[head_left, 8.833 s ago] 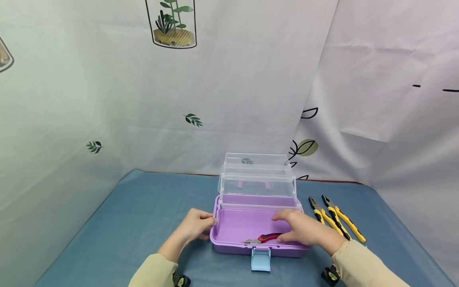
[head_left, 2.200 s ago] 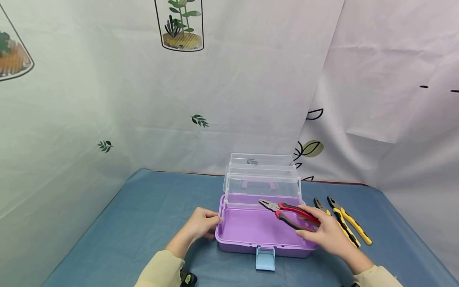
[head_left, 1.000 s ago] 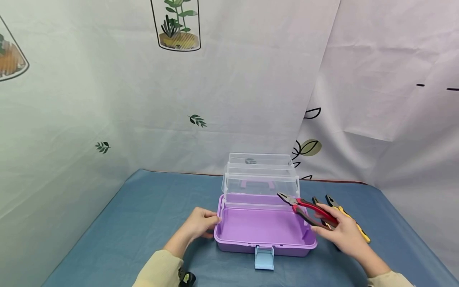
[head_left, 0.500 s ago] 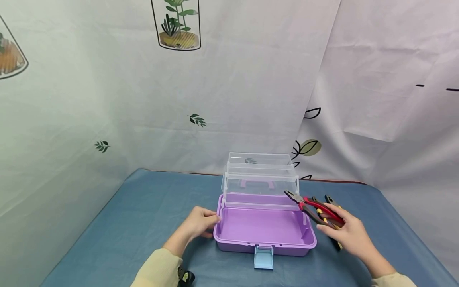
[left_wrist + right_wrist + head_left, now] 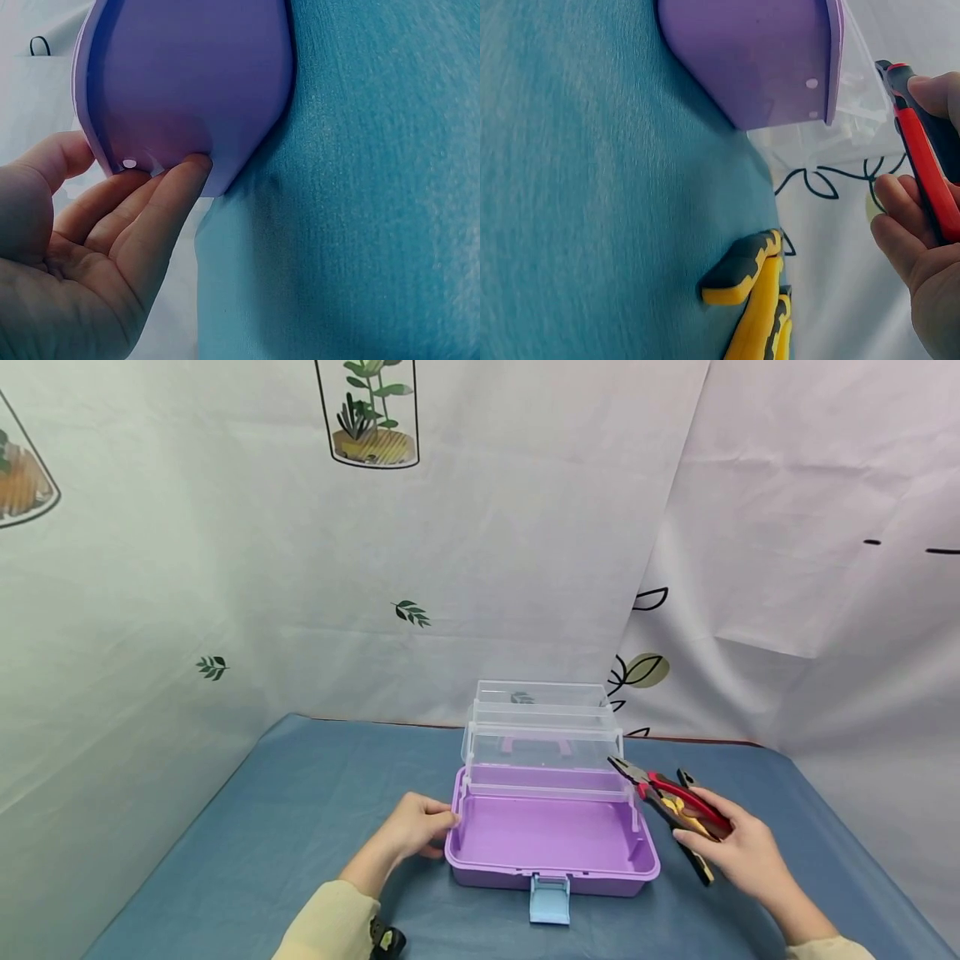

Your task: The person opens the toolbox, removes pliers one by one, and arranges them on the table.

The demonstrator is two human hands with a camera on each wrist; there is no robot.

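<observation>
My left hand (image 5: 417, 827) pinches the left rim of a purple toolbox (image 5: 555, 883); in the left wrist view the thumb lies on the rim and the fingertips press the outer wall. My right hand (image 5: 738, 847) grips red-and-black pliers (image 5: 686, 795) by the handles, up off the table to the right of the box, their metal nose pointing back and left. Beneath them lie two yellow-and-black pliers (image 5: 754, 311), mostly hidden by the hand in the head view. The toolbox stands open, its inside bare.
The clear lid and trays (image 5: 543, 727) are folded up at the back of the box. A light blue latch (image 5: 550, 900) hangs down in front. Blue cloth (image 5: 300, 827) covers the table, and a pale printed curtain (image 5: 525, 527) stands behind.
My right hand has lifted the red-and-black pliers out of the box and carried them right, over the yellow-and-black pliers. The left hand has stayed at the box's left rim.
</observation>
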